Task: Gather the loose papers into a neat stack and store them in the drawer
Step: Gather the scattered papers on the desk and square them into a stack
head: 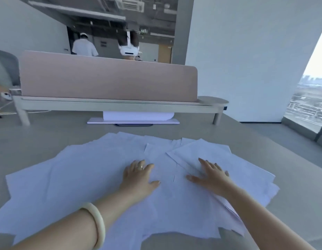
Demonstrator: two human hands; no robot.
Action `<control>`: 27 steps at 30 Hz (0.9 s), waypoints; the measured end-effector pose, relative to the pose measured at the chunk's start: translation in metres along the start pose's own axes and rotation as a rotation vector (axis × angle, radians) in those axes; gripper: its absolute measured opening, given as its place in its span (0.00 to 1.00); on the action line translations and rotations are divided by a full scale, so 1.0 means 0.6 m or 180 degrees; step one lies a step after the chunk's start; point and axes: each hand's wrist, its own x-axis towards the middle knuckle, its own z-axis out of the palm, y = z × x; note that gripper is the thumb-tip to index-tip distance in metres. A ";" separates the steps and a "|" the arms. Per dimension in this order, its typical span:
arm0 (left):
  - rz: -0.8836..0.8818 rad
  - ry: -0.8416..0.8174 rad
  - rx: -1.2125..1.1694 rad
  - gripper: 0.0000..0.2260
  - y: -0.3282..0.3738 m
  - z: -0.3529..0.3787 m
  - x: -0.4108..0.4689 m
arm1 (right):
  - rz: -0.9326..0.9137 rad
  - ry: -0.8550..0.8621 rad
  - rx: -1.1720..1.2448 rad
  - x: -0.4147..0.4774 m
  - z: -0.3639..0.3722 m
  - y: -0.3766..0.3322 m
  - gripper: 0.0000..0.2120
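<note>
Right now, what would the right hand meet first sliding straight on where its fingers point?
Only more papers; the right hand lies flat on them. Beyond, bare desk, then probably the white board.

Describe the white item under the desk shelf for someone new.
A pink divider panel stands on a pale shelf at the far edge of the desk. Beneath that shelf lies a white slab. Unlike the scattered papers nearby, it is thick and straight-edged.

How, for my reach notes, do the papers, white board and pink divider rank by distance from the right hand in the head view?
1. Papers: under the right hand.
2. White board: ahead, beneath the shelf.
3. Pink divider: behind, atop the shelf.
</note>
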 end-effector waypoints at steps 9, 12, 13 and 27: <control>0.0354 -0.0203 -0.0674 0.30 -0.001 -0.018 0.031 | -0.0198 -0.0528 -0.0179 0.003 -0.004 -0.079 0.38; 0.0238 -0.0003 -0.0604 0.29 -0.041 -0.054 0.029 | -0.0175 -0.0198 0.0643 0.035 -0.042 -0.069 0.37; 0.0086 0.0121 -0.0350 0.29 -0.065 -0.064 0.027 | -0.0055 0.0051 0.0679 0.044 -0.053 -0.054 0.37; -0.1147 -0.0165 -0.0432 0.37 -0.188 -0.050 -0.012 | 0.0268 -0.0522 -0.0086 0.042 -0.012 -0.098 0.42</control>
